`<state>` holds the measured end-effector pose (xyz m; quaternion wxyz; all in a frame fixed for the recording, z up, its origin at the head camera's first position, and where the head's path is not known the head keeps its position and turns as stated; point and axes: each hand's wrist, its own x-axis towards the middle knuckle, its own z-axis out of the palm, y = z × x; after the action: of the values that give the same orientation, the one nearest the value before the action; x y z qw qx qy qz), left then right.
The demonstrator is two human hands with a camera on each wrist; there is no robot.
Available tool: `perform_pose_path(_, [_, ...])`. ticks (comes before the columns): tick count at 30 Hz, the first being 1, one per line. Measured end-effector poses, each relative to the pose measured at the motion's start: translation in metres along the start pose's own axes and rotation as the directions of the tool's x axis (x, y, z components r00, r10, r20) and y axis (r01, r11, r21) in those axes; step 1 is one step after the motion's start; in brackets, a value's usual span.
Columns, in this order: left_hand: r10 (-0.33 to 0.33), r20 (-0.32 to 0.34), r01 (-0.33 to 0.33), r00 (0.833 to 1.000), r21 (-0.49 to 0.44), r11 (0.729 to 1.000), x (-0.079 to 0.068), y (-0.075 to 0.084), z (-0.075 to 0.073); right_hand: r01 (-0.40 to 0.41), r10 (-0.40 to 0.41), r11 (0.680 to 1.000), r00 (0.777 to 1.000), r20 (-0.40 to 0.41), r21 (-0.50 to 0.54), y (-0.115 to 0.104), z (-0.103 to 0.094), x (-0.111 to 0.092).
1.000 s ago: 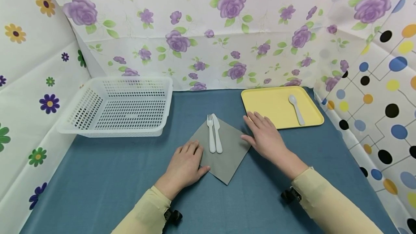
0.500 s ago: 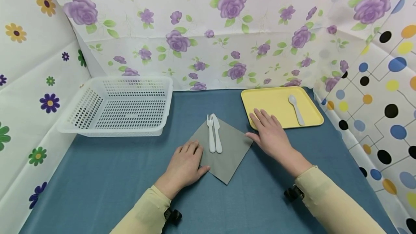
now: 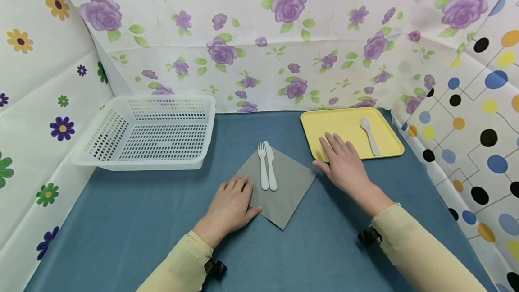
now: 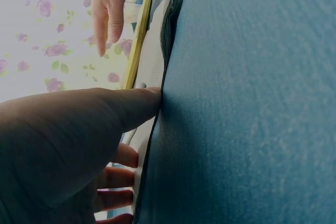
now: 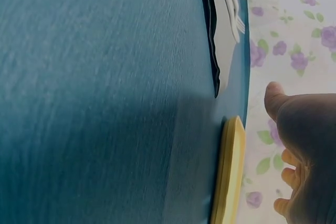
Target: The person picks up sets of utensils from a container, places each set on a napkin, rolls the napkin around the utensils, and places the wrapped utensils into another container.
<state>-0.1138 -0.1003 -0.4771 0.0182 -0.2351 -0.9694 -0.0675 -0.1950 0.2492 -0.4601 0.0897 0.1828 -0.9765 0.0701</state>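
Note:
A folded grey napkin (image 3: 289, 188) lies turned like a diamond on the blue cloth. On it, side by side, are a white fork (image 3: 263, 168) and a white knife (image 3: 270, 168). My left hand (image 3: 230, 206) rests on the napkin's left edge; in the left wrist view its thumb (image 4: 142, 103) touches that edge. Raised above the cloth, my right hand (image 3: 342, 166) has its fingers extended over the front left corner of the yellow tray (image 3: 332, 125). A gap shows beneath it in the right wrist view. A white spoon (image 3: 370, 136) lies on the tray.
A white perforated basket (image 3: 198, 163) stands at the back left. Behind the table hangs a sheet with purple flowers (image 3: 289, 6). Patterned sheets also close off the left and right sides.
My right hand has drifted right, away from the napkin's right corner and over the tray's edge. My left hand, the napkin and the cutlery have stayed in place.

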Motion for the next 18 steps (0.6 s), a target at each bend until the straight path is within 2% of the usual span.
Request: perform_pose_path(18, [0.001,0.009,-0.001,1.000,-0.001,1.000,0.000,-0.001,0.000,-0.055,0.055,0.998,0.998,0.002,-0.014,0.020,-0.001,0.002])
